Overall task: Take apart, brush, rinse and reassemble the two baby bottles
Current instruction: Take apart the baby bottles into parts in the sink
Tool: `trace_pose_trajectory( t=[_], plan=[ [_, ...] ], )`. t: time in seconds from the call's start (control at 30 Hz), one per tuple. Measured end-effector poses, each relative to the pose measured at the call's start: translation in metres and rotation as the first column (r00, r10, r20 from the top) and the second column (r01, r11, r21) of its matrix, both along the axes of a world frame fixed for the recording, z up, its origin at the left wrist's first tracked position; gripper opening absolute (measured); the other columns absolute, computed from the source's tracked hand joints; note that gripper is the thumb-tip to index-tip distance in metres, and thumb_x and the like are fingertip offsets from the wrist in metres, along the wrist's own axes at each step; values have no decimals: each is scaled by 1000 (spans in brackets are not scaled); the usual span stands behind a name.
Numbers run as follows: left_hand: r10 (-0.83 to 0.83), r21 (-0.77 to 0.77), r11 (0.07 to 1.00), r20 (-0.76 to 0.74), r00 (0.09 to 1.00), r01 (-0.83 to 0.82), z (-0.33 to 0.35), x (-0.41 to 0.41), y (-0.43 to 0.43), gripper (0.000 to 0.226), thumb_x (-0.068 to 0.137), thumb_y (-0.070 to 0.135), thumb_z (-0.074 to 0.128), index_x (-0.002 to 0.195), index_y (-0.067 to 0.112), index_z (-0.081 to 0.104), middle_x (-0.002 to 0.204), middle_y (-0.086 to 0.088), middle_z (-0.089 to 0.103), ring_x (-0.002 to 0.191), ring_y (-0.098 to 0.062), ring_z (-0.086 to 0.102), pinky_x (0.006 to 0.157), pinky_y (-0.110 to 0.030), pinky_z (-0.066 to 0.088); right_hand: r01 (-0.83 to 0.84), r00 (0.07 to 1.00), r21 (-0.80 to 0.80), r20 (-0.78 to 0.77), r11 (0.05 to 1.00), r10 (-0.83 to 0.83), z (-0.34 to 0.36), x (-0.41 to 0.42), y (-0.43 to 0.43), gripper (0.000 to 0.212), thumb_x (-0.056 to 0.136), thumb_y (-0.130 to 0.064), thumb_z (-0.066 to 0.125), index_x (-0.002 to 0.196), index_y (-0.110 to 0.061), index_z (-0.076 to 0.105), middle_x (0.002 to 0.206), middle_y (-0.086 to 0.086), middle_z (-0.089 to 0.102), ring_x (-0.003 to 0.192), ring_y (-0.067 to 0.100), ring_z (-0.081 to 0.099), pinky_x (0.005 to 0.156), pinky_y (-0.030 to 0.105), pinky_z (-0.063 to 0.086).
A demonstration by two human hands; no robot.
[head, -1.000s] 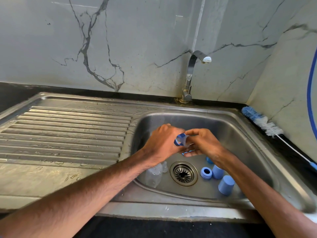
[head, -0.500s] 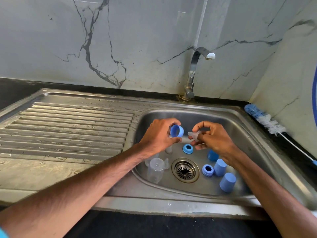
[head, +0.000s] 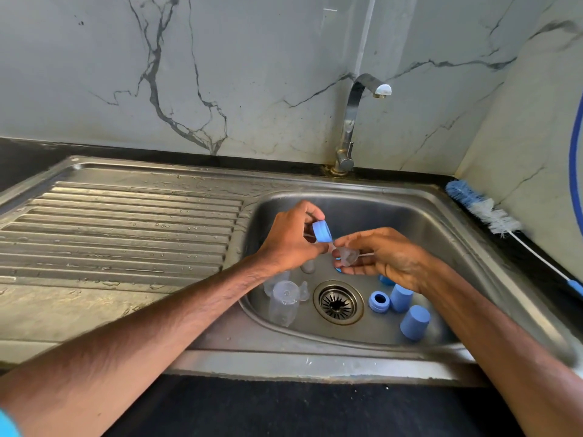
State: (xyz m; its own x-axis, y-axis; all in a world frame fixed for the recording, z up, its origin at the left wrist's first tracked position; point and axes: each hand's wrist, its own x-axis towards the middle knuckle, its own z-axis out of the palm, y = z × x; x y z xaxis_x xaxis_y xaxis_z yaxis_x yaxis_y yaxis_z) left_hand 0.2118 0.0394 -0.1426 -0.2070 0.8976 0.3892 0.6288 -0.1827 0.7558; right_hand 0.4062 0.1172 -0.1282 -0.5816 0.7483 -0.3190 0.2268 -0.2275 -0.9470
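Over the sink (head: 410, 200), my left hand (head: 290, 244) pinches a blue collar ring (head: 321, 232) and my right hand (head: 391, 257) grips a clear teat (head: 347, 256) just beside it. The clear bottles (head: 282, 305) lie in the basin by the drain (head: 338, 302).

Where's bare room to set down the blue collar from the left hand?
Ribbed drainboard left of the basin: bare, only water drops. Basin floor just in front of the drain: bare strip. Crowded: clear bottle parts left of the drain, blue caps and blue ring right of it, left hand and right hand over the middle.
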Motion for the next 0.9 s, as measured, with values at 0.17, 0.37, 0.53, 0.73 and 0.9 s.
trace_pose_trajectory(
  t=[0.17,0.37,0.53,0.73,0.9],
  plan=[
    [8,8,1000,35,999,-8,-1,-3,-1,58,68,16,96,114,8,62,101,-6,75,91,-16,74,80,-39,62,-37,995,35,89,999,34,-8,-5,-11,41,82,6,77,119,-10,71,104,16,79,99,30,78,89,44,62],
    [2,36,999,41,999,-3,-5,-6,-1,54,69,10,94,112,11,62,98,-5,74,87,-16,73,76,-36,63,-187,930,365,364,912,45,-24,-31,-23,22,80,9,79,96,-6,82,90,7,81,82,14,76,78,25,61],
    [-3,80,997,17,1000,2,-5,-6,0,51,70,9,90,111,13,61,97,0,70,84,-13,71,73,-30,62,-357,779,404,626,842,30,-43,-42,-19,15,71,1,89,83,-7,82,73,-1,77,58,4,68,54,14,51],
    [-13,119,993,-14,1000,14,-5,-5,0,51,71,10,91,112,13,60,100,0,70,86,-11,70,72,-25,61,-494,696,455,717,740,24,-62,-57,-17,19,68,-10,94,80,-7,80,72,0,76,65,14,73,60,18,56],
    [-10,115,993,-41,999,15,-4,-5,-1,53,73,12,92,115,11,60,105,-3,69,90,-11,69,74,-19,60,-569,660,441,749,694,65,-75,-56,-20,18,69,-9,93,78,-7,77,71,2,76,66,18,74,73,33,64]
  ],
)
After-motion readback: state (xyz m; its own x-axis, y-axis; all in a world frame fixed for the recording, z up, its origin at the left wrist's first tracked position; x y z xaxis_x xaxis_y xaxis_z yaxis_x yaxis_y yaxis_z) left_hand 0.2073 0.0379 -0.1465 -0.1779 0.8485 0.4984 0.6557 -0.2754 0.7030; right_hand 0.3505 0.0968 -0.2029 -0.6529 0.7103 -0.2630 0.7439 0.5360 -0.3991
